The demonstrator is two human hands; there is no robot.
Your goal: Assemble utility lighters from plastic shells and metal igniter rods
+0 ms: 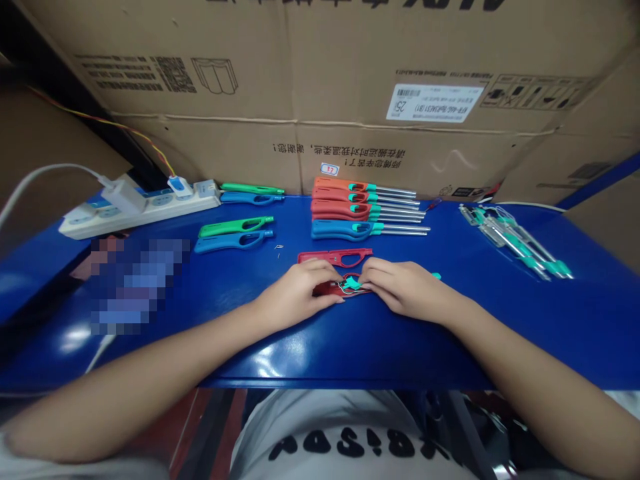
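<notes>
An open half of a red lighter shell [325, 289], with a green trigger [352, 284] and thin wire inside, lies between my hands at the table's middle. My left hand [303, 290] is closed on its left end, thumb along the near edge and fingers over the top. Fingers bunched, my right hand [400, 287] pinches the right end beside the trigger; its fingertips partly hide what they press. A green tip [437, 276] shows just beyond the right hand. Right behind lies the other red shell half [335, 257], untouched.
Assembled orange, red and blue lighters [367, 210] are lined up at the back. Green and blue shells [235, 233] lie left, near small metal bits [279, 249]. Metal-tubed inner parts [517, 240] are piled right. A power strip [140, 212] and a cardboard box [240, 150] stand behind.
</notes>
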